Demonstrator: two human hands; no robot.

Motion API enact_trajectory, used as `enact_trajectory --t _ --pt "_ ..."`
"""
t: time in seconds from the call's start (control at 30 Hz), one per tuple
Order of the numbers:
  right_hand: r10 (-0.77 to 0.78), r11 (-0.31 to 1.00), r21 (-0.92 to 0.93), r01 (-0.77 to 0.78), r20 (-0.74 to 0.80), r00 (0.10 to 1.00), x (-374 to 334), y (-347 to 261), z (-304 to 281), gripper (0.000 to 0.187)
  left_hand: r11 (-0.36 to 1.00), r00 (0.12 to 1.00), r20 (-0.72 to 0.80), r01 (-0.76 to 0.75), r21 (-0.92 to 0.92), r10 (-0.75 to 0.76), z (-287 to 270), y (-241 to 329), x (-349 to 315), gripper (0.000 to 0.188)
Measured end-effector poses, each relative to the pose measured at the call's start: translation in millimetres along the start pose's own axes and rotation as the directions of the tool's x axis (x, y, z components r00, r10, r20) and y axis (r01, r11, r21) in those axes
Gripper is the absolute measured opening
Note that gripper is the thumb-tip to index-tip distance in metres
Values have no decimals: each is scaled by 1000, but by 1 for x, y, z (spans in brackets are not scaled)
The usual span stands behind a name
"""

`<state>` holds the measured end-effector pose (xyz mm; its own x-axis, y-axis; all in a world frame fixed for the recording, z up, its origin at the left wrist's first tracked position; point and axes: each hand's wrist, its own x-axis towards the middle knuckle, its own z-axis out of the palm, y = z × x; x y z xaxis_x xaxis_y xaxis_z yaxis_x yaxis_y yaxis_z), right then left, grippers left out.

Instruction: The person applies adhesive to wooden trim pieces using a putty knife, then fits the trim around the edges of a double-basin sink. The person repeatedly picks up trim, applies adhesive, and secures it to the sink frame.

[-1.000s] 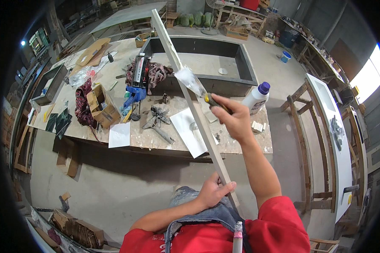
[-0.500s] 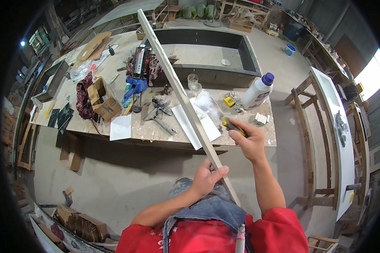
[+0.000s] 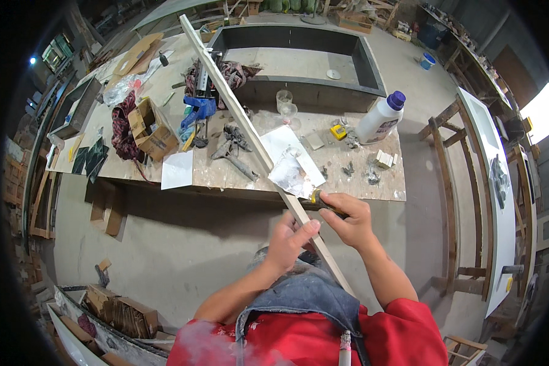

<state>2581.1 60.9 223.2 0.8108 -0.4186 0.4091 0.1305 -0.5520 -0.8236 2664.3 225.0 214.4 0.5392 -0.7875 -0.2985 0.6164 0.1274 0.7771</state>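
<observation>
A long pale strip (image 3: 244, 122) slants from beside my body up over the workbench. My left hand (image 3: 288, 243) is closed around its lower part, thumb on top. In my right hand (image 3: 350, 221) is a putty knife (image 3: 290, 173) with a yellow-and-black handle. Its wide, smeared metal blade points away from me, close against the strip's right side; whether they touch I cannot tell. Behind the blade lies a white board (image 3: 296, 146) on the bench, partly covered by the blade and the strip.
On the workbench (image 3: 226, 177) stand a white bottle with purple cap (image 3: 381, 119), clear cups (image 3: 285, 104), a yellow tape measure (image 3: 338, 132), a cardboard box (image 3: 154, 131) and a dark rectangular frame (image 3: 311, 90). A dirty grey tool (image 3: 233, 149) lies left of the strip. Wooden trestles (image 3: 445, 183) hold a white panel at right.
My right hand has moved left and toward me, bringing the putty knife to the strip. My left hand and the strip have shifted slightly left; the view has shifted a little.
</observation>
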Motion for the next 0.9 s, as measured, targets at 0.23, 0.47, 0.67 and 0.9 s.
enact_trajectory --t 0.23,0.47,0.67,0.9 --pt "255 949 -167 -267 -92 963 -18 30 -24 33 998 994 -97 -61 -12 60 -11 17 7 24" --pt "434 829 -381 -409 -23 901 23 111 11 36 920 879 -290 -393 8 378 -29 60 21 35" --pt "406 775 -532 -341 5 914 45 156 85 29 834 761 -453 -548 -65 464 -34 66 15 45" --pt "559 633 -736 -241 219 799 44 143 91 22 784 682 -509 -620 -21 525 -55 87 2 45"
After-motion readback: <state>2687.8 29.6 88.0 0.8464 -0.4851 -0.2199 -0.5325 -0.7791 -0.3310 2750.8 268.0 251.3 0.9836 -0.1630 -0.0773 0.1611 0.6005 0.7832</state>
